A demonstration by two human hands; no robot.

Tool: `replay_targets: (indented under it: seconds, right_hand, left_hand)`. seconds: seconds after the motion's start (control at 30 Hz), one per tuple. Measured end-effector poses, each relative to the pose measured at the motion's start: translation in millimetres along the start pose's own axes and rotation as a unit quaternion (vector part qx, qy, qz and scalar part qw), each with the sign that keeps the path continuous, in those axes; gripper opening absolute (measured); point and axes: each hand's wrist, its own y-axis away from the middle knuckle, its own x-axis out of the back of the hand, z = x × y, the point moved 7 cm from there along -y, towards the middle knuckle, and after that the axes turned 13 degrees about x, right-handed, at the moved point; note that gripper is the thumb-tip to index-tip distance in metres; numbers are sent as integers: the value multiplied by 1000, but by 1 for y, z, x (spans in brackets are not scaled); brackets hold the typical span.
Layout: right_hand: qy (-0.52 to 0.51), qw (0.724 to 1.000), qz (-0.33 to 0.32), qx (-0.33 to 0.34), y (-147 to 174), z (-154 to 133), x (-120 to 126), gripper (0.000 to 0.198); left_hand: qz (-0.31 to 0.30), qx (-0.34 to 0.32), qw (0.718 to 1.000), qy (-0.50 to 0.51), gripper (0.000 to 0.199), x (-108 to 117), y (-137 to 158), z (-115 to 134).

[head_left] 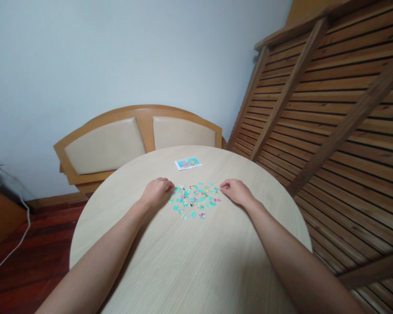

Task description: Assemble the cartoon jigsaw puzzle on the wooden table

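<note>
Loose jigsaw puzzle pieces [193,214], mostly turquoise with bits of yellow, pink and white, lie scattered in the middle of the round table [183,261]. My left hand [157,192] rests at the left edge of the pieces, its fingers curled and closed. On the opposite side, my right hand [236,191] has thumb and fingers pinched together beside the rightmost pieces. Whether either hand holds a piece is hidden by the fingers. Beyond the pieces lies a small picture card [187,163] with a turquoise cartoon scene.
Behind the table stands a wooden headboard [144,114] with cream panels, against a pale wall [134,52]. A slatted wooden frame [314,109] leans along the right side. At left, a white cable [29,218] hangs over the dark red floor [49,244].
</note>
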Motion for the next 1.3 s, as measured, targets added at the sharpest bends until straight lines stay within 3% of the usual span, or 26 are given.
replay_targets:
  seconds: [0.33,0.57,0.67,0.77,0.9,1.07,1.3]
  right_hand:
    - [16,999,-31,-17,-2,3,-3,16]
    - [24,1000,-13,-9,0,-3,-2,17]
    - [14,999,8,36,0,-19,-1,17]
    - [-7,990,16,138,0,-49,-7,18]
    - [-21,973,-8,229,7,-87,-23,18]
    - [-3,965,-15,263,14,-111,-36,22]
    - [-21,970,-13,240,12,-108,-37,13]
  left_hand:
    - [-16,-14,1000,-17,22,-11,0,-3]
    - [-15,-18,1000,3,21,-9,0,-1]
    - [-21,-48,998,46,22,-5,4,10]
    - [-33,-97,990,96,22,0,9,27]
    - [-50,-155,979,121,24,-1,14,44]
    - [-64,-179,973,130,25,-5,15,50]
    - [-71,-182,970,146,22,-5,15,49]
